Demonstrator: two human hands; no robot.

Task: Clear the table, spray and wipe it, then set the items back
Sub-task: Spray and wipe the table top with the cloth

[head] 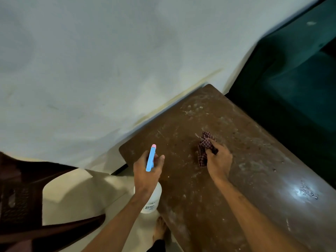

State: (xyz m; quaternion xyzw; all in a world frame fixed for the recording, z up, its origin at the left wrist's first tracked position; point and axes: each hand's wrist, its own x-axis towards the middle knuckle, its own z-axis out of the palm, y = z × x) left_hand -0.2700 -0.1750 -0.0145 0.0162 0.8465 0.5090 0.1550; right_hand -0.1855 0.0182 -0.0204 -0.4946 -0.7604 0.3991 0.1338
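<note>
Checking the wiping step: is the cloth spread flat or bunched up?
Bunched up. The right hand grips the cloth in a crumpled wad on the table, with loose ends sticking out past the fingers.

The spray bottle (152,199), white-bodied with a blue head and pink nozzle tip, hung upright in the grip of the left hand (146,171). The dark red checked cloth (204,148) was bunched in the right hand (219,160), its loose end lying just beyond the fingers. The brown table (200,188), scuffed and flecked white, spread beneath that hand.
</note>
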